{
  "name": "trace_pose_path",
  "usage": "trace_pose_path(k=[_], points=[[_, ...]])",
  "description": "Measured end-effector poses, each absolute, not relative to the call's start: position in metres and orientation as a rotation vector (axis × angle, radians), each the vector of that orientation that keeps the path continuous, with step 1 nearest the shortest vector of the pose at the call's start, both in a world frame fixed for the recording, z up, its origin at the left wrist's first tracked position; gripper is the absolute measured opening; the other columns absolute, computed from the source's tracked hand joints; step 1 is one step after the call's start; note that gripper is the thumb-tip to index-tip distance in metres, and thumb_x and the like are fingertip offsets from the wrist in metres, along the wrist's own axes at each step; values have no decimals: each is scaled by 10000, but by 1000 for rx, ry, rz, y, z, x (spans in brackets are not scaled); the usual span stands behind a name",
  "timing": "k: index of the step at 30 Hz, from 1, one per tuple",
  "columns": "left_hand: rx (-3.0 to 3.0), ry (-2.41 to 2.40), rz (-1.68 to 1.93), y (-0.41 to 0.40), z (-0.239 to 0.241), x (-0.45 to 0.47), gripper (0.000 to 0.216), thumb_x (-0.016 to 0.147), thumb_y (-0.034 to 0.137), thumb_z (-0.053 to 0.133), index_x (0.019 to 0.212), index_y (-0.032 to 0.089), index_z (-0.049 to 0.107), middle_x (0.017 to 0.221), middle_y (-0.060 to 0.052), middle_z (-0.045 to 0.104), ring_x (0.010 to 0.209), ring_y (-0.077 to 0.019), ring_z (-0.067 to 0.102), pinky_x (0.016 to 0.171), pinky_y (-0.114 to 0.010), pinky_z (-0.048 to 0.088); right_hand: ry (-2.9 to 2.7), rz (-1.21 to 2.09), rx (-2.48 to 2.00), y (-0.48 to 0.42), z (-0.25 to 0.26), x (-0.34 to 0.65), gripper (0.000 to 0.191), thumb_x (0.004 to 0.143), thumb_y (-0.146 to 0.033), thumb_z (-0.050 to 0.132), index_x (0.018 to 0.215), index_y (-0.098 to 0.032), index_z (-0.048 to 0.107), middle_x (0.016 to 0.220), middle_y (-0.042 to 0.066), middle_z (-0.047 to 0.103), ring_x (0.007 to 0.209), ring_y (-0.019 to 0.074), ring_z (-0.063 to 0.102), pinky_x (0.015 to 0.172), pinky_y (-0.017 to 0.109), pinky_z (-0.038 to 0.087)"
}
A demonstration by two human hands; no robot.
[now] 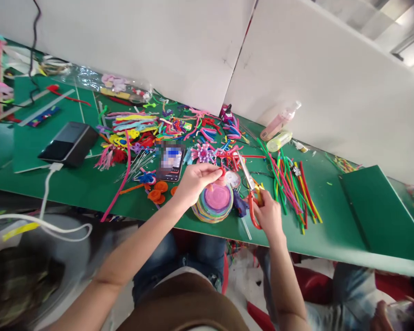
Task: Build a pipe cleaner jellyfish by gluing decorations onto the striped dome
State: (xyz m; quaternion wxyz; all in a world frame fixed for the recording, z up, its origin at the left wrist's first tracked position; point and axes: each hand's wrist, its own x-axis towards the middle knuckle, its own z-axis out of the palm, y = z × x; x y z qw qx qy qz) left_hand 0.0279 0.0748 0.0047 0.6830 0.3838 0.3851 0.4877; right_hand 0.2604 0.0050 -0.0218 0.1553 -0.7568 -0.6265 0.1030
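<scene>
one bag [87, 76] holding pieces [114, 82]; left hand [197, 180] pinching red bit [222, 172]; right hand [270, 215] gripping scissors [246, 171]

Left forearm [143, 243], bare: extended on a diagonal, elbow crease visible, ending left of the scissors [250, 180]. Left hand [194, 184]: back uppermost, thumb and forefinger drawn to a pinch, near the scissors' blades. Right forearm [285, 271], bare: steeper, reaching up to the scissors from below. Right hand [269, 215]: fingers curled about the scissors' handles, gripping. Torso [186, 303], brown-clad: below the scissors and to their left. Legs [152, 264]: in blue denim, likewise below and left.
</scene>
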Motion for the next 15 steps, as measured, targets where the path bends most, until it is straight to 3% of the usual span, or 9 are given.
trace_pose_path(k=[6,15], points=[[963,985,1100,55,-10,5,246,712,389,742,812,167,703,772,-96,743,679,-204,715,428,-207,481,-1484,191,-2709,-22,-45,314,587,818,-610,484,1235,-207,576,1057,149,683,873,317,644,674,371,453],[1078,1108,1171,40,-24,-5,273,740,381,719,886,162,646,739,-56,698,646,-175,690,388,-179,435,-1509,108,-2761,-59,-69,347,501,901,-503,406,1175,-131,600,1099,183,649,1006,310,591,772,393,473]])
